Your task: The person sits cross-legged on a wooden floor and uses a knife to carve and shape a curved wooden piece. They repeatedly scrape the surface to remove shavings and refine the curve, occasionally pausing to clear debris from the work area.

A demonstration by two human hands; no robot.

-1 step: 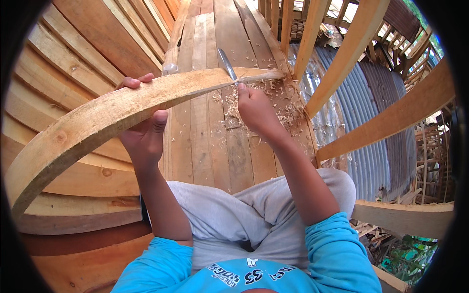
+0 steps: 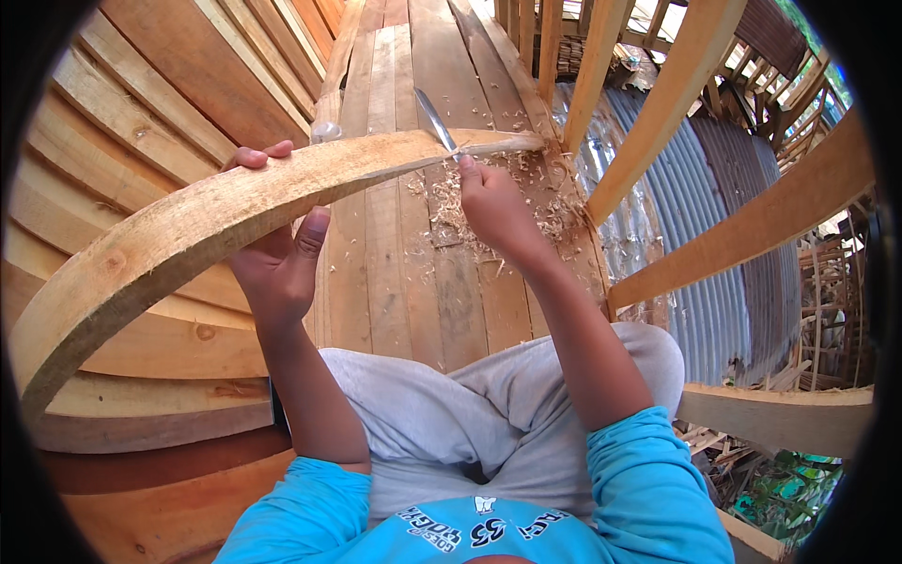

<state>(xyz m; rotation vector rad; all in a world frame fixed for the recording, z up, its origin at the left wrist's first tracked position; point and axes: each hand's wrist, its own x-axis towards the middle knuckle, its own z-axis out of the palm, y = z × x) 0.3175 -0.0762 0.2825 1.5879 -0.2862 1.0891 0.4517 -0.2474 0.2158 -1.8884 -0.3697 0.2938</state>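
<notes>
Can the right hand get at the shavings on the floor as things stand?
Probably yes: nothing visible stands between the right hand and the shavings on the plank floor. It is closed around a knife, though, so picking any up would likely need freed fingers.

Knife [image 2: 434,117] handle hidden by right hand [image 2: 493,202]

Bright daylight on my fingers [image 2: 249,158]
White glare far right of them; planks [image 2: 113,174] leftward look bowed.
</notes>
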